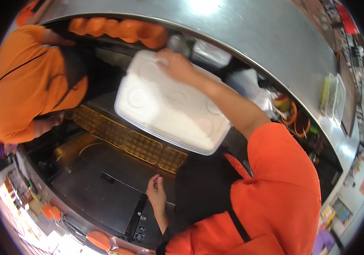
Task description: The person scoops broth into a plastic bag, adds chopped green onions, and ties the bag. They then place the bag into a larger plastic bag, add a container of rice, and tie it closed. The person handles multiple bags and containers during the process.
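Note:
A large white plastic lid (175, 105) with raised round mouldings spans the middle of the view, and a pale rim shows along its lower edge. Its far edge is in my right hand (175, 65), the thumb lying on top; the hand is slightly blurred and its fingertips are partly hidden. What is beneath the lid cannot be seen. My left hand (156, 188) hangs low beside my black apron (201, 185), above a dark metal surface (99, 181). Its fingers are loosely curled, with nothing visible in them.
A co-worker in an orange shirt (35, 86) bends close by on the left. Orange bowls (127, 30) line a shelf under the steel counter (264, 41). Plastic bags (252, 83) fill part of that shelf. Yellowish perforated matting (121, 137) runs along the floor.

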Demonstrator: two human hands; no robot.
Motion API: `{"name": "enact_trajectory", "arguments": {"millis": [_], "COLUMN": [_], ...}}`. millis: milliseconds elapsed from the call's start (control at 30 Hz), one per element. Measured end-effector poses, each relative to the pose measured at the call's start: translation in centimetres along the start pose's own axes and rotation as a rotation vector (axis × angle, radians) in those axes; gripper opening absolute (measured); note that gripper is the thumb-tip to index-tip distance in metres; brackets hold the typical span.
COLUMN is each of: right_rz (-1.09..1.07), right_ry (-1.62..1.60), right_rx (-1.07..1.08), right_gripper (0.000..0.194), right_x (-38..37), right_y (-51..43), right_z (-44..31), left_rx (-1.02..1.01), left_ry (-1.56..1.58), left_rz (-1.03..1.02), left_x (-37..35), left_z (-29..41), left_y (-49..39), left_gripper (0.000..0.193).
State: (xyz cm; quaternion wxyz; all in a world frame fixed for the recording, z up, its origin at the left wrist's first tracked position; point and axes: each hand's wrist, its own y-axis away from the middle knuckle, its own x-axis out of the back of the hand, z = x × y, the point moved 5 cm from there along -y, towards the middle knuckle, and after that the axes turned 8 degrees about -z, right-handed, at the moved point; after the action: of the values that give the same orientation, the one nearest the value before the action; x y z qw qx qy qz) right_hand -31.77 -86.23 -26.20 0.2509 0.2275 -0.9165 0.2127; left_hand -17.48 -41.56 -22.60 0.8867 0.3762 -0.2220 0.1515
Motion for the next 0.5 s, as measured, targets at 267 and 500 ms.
{"name": "enact_trajectory", "arguments": {"millis": [267, 500], "right_rz": [0.012, 0.786], "right_ry": [-0.143, 0.047], "right_rx": [-1.135, -1.135], "right_gripper": [0.023, 0.06], "right_x": [5.4, -0.2], "right_y": [38.2, 40.1], "right_z": [1.9, 15.2], "left_rx": [0.017, -0.116], "left_ry": [-0.202, -0.043], "left_rz": [-0.358, -0.323], "left_x": [-4.8, -10.6], "left_z": [0.6, 0.8], "left_y": [-3.6, -1.4], "left_gripper": [0.029, 0.03]}}
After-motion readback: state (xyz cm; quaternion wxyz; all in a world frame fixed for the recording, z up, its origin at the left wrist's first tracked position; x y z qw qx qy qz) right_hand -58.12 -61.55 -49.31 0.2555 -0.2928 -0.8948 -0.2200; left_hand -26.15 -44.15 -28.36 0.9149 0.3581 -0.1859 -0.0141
